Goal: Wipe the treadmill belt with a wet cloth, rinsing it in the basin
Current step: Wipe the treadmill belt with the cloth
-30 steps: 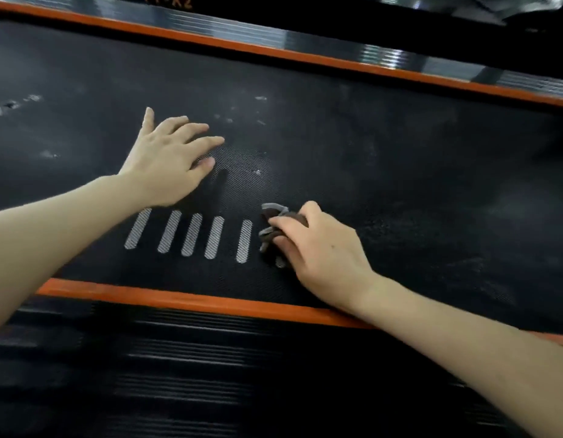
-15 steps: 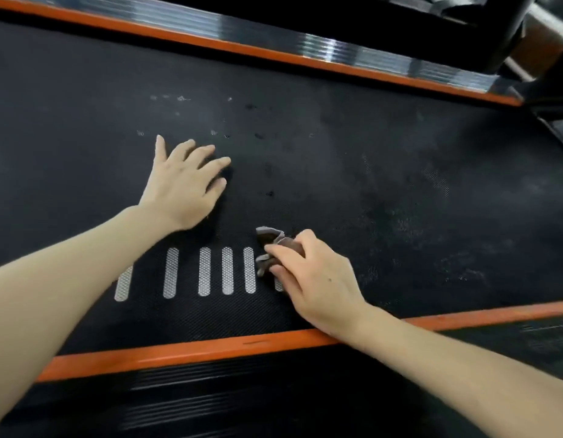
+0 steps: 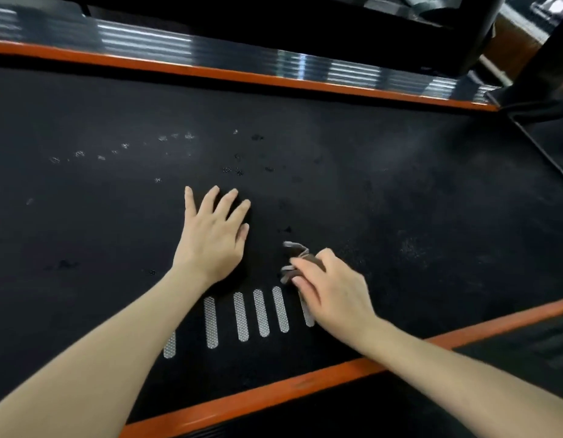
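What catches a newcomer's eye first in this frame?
The two hands mid-belt: the left hand lies flat, fingers spread, on the black treadmill belt, while the right hand grips a crumpled brown cloth against it. Then the white dashes just below them and the orange rails along both edges.

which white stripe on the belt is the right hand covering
The rightmost stripe: its top end runs under the right hand, which grips the cloth. The next four to its left show full length.

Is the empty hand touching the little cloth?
Apart. The head view shows bare black belt between the left hand and the cloth, which the right hand grips.
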